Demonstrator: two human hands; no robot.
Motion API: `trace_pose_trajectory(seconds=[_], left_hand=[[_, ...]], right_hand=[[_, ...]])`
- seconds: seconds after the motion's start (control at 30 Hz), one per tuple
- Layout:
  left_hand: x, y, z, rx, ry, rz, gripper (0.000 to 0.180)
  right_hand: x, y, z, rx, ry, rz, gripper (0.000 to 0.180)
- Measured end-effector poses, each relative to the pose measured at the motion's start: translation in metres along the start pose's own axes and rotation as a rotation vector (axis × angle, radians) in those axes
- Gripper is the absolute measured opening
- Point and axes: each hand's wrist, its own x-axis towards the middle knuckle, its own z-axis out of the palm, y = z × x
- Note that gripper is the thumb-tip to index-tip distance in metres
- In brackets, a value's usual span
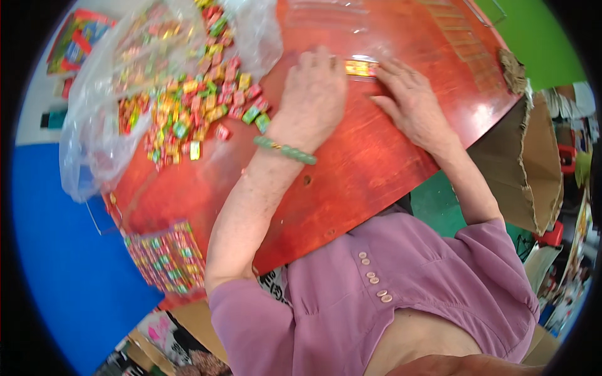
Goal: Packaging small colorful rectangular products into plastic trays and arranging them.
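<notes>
A short row of small yellow and red wrapped candies [362, 67] lies in a clear plastic sleeve or tray on the red table. My left hand [316, 91], a green bead bracelet [285, 150] on its wrist, rests at the row's left end, slightly blurred, its fingers stretched forward. At the row's right end, my right hand [411, 100] touches with its fingertips; its thumb stands apart. Left of my left hand, a heap of loose wrapped candies [182, 116] in red, yellow and green spills from a clear plastic bag [91, 141].
Clear plastic trays [326, 14] lie at the table's [370, 169] far side, with more strips [461, 37] at far right. A filled candy pack [166, 257] lies at the near left corner. An open cardboard box [517, 169] stands beside the right edge.
</notes>
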Motion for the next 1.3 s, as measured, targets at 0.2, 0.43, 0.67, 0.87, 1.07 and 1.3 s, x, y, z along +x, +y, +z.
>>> trace_pose_trajectory(seconds=[0.2, 0.43, 0.67, 0.87, 1.07, 1.3], left_hand=[[-0.036, 0.046, -0.034, 0.216, -0.143, -0.025, 0.033], [-0.102, 0.081, -0.053, -0.026, -0.141, -0.219, 0.053], [-0.166, 0.088, -0.088, -0.216, -0.088, -0.434, 0.056], [-0.219, 0.084, -0.099, -0.15, 0.044, -0.606, 0.042], [-0.25, 0.074, -0.112, -0.034, 0.085, -0.71, 0.038], [-0.263, 0.06, -0.116, 0.097, 0.088, -0.838, 0.034]], right_hand=[[-0.035, -0.009, -0.019, 0.19, -0.029, -0.019, 0.035], [-0.037, -0.027, -0.026, 0.423, -0.156, -0.186, 0.03], [-0.017, -0.082, -0.016, 0.476, -0.256, -0.454, 0.036], [0.005, -0.149, 0.002, 0.527, -0.349, -0.659, 0.037], [0.038, -0.177, 0.016, 0.491, -0.33, -0.784, 0.029], [0.101, -0.192, 0.065, 0.209, -0.071, -0.734, 0.038]])
